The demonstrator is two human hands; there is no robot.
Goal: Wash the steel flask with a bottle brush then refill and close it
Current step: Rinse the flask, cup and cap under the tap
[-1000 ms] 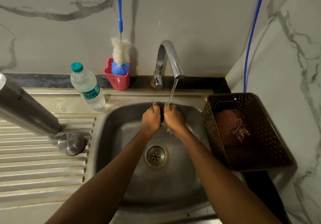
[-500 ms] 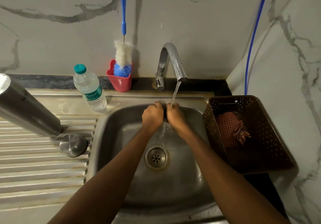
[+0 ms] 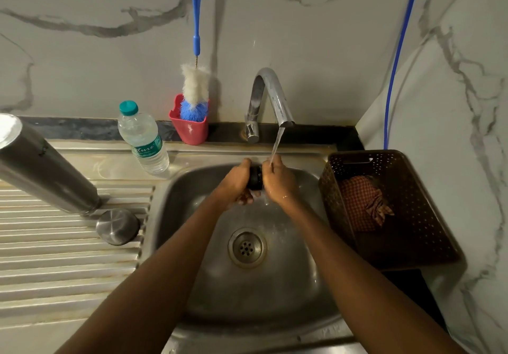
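My left hand and right hand both grip a small black piece under the tap stream. Steel flask stands on the bench at left, long axis vertical. I cannot tell if its mouth faces up.

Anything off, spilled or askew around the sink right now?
Nothing stands out. The left hand and right hand hold a small dark part under the running tap. The flask and steel cap sit on the drainboard, and the brush stands in the red cup. The flask's lean looks like lens distortion.
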